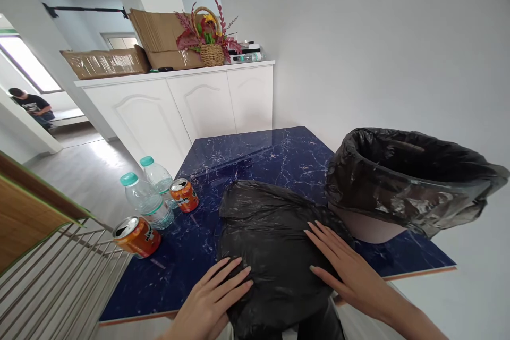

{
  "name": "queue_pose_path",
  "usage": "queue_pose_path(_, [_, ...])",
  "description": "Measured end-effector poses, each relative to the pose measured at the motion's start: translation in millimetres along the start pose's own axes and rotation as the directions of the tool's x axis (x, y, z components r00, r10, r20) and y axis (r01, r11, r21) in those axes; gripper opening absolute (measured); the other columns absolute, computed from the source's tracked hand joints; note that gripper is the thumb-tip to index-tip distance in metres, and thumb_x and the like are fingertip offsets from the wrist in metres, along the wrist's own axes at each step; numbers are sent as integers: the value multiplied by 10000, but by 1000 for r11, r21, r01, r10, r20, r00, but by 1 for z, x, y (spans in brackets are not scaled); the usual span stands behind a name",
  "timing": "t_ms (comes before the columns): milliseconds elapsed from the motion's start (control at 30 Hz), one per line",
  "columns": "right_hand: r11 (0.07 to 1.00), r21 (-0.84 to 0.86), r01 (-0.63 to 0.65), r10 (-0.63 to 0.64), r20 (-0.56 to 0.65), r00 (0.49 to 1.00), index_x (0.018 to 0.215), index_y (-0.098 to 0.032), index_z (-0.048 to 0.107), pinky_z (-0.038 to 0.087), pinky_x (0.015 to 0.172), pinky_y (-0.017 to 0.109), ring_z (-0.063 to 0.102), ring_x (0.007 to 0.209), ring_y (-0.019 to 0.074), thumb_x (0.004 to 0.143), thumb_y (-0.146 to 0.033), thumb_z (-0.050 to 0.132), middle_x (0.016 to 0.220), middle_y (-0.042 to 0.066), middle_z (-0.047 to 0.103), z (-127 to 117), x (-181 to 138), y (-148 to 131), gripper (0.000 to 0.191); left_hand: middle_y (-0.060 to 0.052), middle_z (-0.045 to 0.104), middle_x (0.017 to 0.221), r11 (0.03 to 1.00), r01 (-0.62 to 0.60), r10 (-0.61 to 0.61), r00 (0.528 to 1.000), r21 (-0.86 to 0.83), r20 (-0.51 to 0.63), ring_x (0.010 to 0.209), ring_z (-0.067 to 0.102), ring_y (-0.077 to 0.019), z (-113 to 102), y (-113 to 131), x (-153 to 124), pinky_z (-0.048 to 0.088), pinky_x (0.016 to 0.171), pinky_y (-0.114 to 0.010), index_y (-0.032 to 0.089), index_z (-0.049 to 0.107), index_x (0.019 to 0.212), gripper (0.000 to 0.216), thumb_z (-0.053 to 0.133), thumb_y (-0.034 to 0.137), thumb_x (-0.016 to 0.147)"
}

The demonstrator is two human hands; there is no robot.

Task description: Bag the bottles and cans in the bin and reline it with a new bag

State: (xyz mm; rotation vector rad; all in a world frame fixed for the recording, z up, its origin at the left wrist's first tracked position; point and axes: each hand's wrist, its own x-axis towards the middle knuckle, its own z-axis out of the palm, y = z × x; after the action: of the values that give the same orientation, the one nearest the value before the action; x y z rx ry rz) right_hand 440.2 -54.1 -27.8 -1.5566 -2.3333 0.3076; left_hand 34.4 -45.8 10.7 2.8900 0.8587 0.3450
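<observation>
A black plastic garbage bag (274, 244) lies spread over the near edge of the blue marbled table (287, 159), its lower part hanging over the edge. My left hand (215, 295) rests on the bag's left side, fingers stretched out flat. On its right side lies my right hand (338, 260), also flat with fingers extended and the thumb apart. Right of the bag stands a trash bin (372, 228) lined with another black bag (402, 183), whose edge is folded out over the rim.
Two orange soda cans (139, 236) and two clear water bottles (147, 199) with teal caps stand along the table's left edge. A metal rack (87, 255) is beside it. Behind are a white cabinet (179, 101) with cardboard boxes (107, 62) and a flower basket (212, 54). A person (34, 106) sits far left.
</observation>
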Motion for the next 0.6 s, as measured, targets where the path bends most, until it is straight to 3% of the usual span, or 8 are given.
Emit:
queue_pose_path(67, [1000, 7, 18, -19, 50, 999, 1731, -424, 117, 435, 1265, 561, 260, 1635, 344, 1079, -619, 505, 1785, -33, 190, -9, -3, -4, 783, -10, 735, 1425, 994, 13, -25, 994, -111, -109, 1420, 624, -250, -5, 1, 4, 514, 1205, -481, 344, 621, 1467, 717, 468, -32, 876])
queue_pose_path(133, [998, 25, 56, -58, 91, 994, 1729, -432, 123, 465, 1239, 567, 315, 1615, 365, 1034, -671, 561, 1777, -18, 235, -18, -6, -7, 855, -55, 803, 1266, 955, 115, -170, 967, -273, -187, 1235, 737, -251, -21, 2, 8, 609, 1060, -403, 298, 735, 1270, 546, 462, 27, 882])
queue_pose_path(200, [994, 51, 101, -105, 84, 991, 1729, -409, 185, 489, 1217, 565, 409, 1573, 380, 976, -704, 638, 1749, 22, 342, -25, -9, -9, 927, -84, 821, 1085, 868, 278, -385, 900, -412, -205, 988, 786, -244, -43, 3, 12, 652, 851, -329, 242, 772, 1091, 370, 472, 121, 911])
queue_pose_path(267, [988, 83, 133, -135, 22, 991, 1689, -390, 358, 540, 1169, 532, 540, 1486, 364, 981, -657, 667, 1659, 54, 513, -27, -9, -10, 817, -60, 793, 875, 777, 412, -555, 806, -477, -207, 752, 742, -210, -63, 4, 15, 613, 674, -271, 206, 761, 979, 286, 477, 244, 967])
queue_pose_path(333, [981, 124, 147, -140, -62, 988, 1537, -381, 593, 591, 1096, 476, 654, 1364, 318, 1056, -545, 602, 1518, 57, 663, -25, -6, -11, 508, -18, 729, 721, 735, 489, -643, 722, -469, -254, 621, 660, -177, -78, 3, 19, 549, 584, -232, 192, 735, 915, 328, 484, 382, 1009])
queue_pose_path(400, [975, 170, 142, -116, -155, 981, 1327, -347, 733, 616, 1033, 435, 723, 1247, 281, 1119, -451, 488, 1372, 60, 753, -20, -1, -12, 337, 1, 695, 681, 734, 521, -666, 677, -436, -312, 609, 631, -166, -86, -1, 24, 518, 580, -214, 195, 700, 866, 382, 494, 480, 1016])
queue_pose_path(533, [970, 241, 15, 51, -265, 963, 1012, -267, 716, 641, 794, 369, 791, 910, 256, 1146, -448, 366, 988, 78, 805, -6, 14, -15, 416, 4, 700, 718, 750, 586, -661, 667, -306, -343, 623, 669, -184, -94, -21, 45, 510, 612, -232, 214, 668, 964, 383, 440, 511, 1045])
queue_pose_path(600, [963, 253, -96, 173, -303, 937, 1075, -255, 667, 620, 660, 354, 780, 772, 254, 1140, -489, 351, 912, 73, 788, -1, 22, -18, 398, -31, 746, 789, 734, 661, -668, 665, -154, -334, 689, 731, -238, -96, -36, 62, 552, 679, -290, 207, 660, 1107, 354, 420, 461, 1054])
